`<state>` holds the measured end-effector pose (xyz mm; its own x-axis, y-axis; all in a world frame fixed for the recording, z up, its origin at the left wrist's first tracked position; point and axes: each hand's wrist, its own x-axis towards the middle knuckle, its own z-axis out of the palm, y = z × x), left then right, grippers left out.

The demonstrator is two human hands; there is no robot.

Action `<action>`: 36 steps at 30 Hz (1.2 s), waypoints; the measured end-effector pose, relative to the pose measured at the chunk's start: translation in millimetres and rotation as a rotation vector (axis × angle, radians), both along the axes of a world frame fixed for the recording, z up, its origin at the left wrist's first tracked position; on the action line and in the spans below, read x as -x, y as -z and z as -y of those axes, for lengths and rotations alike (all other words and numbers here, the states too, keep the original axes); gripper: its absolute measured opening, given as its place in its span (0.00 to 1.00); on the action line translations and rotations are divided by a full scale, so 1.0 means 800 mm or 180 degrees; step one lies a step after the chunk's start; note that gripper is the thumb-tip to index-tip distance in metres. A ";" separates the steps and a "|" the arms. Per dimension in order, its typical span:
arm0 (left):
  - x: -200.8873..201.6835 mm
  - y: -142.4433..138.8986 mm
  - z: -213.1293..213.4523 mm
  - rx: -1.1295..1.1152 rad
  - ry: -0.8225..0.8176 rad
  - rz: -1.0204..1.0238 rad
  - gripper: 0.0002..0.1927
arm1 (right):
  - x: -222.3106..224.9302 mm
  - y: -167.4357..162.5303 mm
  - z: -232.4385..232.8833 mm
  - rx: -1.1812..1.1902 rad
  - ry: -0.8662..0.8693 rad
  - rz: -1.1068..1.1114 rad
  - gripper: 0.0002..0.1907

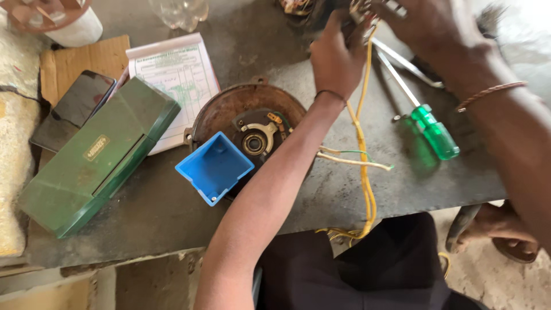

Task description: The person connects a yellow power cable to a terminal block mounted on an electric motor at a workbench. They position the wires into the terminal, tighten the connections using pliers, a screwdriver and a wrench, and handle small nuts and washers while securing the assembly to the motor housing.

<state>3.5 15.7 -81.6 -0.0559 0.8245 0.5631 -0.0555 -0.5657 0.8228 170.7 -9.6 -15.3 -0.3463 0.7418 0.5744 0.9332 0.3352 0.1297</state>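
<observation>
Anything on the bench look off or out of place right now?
The blue box sits tilted on the rusty motor plate, open side up. The yellow wires trail off the bench edge. Both hands, left and right, hold their upper end.

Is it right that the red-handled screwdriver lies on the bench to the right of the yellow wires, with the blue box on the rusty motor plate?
Not quite: the screwdriver has a green handle, not red, as the head view shows. The rest holds: it lies on the bench to the right of the yellow wires, and the blue box sits on the rusty motor plate.
</observation>
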 end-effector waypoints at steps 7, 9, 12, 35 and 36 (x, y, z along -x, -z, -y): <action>0.008 -0.011 0.003 0.0077 0.0343 0.0112 0.06 | 0.029 -0.050 0.034 -0.0532 -0.0685 0.0322 0.09; 0.012 -0.013 0.004 -0.0163 0.0198 -0.0044 0.08 | 0.039 -0.058 0.042 -0.0580 -0.0803 0.0351 0.07; 0.014 -0.020 0.001 -0.0181 0.0060 -0.0175 0.09 | 0.053 -0.059 0.043 -0.0648 -0.0745 0.0379 0.06; 0.008 -0.002 -0.018 0.0371 0.0830 0.0146 0.09 | 0.047 -0.042 0.041 -0.0565 -0.0245 0.0102 0.08; 0.009 -0.003 -0.015 0.0402 0.0818 0.0103 0.09 | 0.050 -0.038 0.041 -0.0580 -0.0204 0.0012 0.09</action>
